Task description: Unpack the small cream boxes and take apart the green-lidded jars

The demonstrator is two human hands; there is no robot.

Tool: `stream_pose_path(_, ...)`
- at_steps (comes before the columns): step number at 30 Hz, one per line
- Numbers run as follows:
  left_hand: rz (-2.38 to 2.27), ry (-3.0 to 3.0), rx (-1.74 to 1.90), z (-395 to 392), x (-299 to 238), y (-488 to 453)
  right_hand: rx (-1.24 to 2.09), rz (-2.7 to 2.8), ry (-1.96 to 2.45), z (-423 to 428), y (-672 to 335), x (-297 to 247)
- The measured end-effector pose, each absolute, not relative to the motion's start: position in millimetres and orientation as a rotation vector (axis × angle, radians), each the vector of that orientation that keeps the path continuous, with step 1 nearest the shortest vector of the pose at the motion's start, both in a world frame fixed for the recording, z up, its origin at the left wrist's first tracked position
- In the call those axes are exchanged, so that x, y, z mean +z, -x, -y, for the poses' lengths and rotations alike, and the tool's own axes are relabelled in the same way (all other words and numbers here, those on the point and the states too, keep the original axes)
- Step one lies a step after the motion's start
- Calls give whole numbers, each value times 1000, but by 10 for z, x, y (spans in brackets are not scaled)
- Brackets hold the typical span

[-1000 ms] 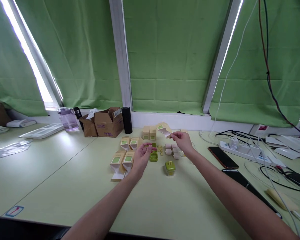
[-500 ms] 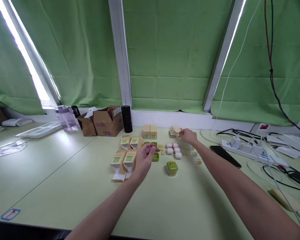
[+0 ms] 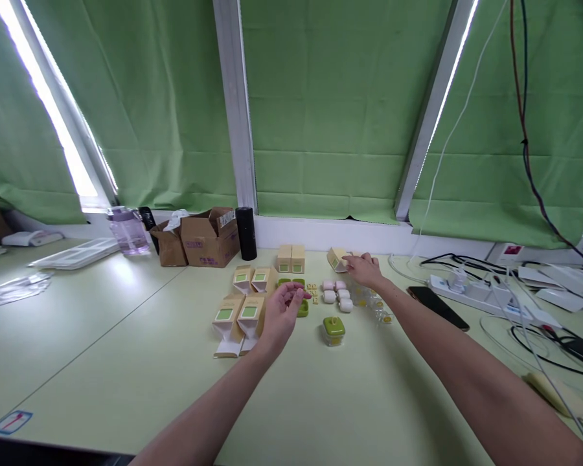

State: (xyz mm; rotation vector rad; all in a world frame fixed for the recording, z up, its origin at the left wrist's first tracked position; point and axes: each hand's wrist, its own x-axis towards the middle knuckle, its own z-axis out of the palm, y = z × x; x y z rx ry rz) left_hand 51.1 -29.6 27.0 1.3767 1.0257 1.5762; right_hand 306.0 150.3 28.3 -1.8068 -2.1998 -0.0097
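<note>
My right hand (image 3: 364, 270) reaches to the far side of the table and closes its fingers on a small tan carton (image 3: 337, 258) that rests on the table. My left hand (image 3: 282, 312) hovers palm up with its fingers loosely curled and nothing in it, just right of several tan cartons with green labels (image 3: 238, 304). Small green lids (image 3: 298, 285) lie beside its fingertips. White capsule-shaped pieces (image 3: 336, 293) and a clear jar with a green lid (image 3: 333, 329) sit between my hands. Two closed cartons (image 3: 291, 257) stand at the back.
Two brown cardboard boxes (image 3: 199, 243), a black cylinder (image 3: 246, 233) and a purple bottle (image 3: 124, 230) stand at the back left. A phone (image 3: 437, 307), a power strip (image 3: 471, 288) and tangled cables lie on the right. Small clear packets (image 3: 376, 304) lie beside my right wrist.
My right hand has carried the small carton from mid-air down to the table at the back. My left hand has stayed near the green lids and turned a little more palm up.
</note>
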Motion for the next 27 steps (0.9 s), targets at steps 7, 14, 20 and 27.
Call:
stream_pose_path(7, -1054, -1400, 1560, 307, 273, -508, -22, 2253, 1910, -1546, -2993, 272)
stream_pose_path(14, -1059, -1402, 1561, 340, 310, -520, -109, 2346, 1828, -1501, -2913, 264)
stream_pose_path(20, -1068, -1407, 1556, 320, 290, -516, -40, 2466, 1788, -1555, -2840, 267)
stream_pose_path(27, -1068, -1411, 1548, 325, 301, -521, -8, 2412, 1839, -1543, -2785, 269)
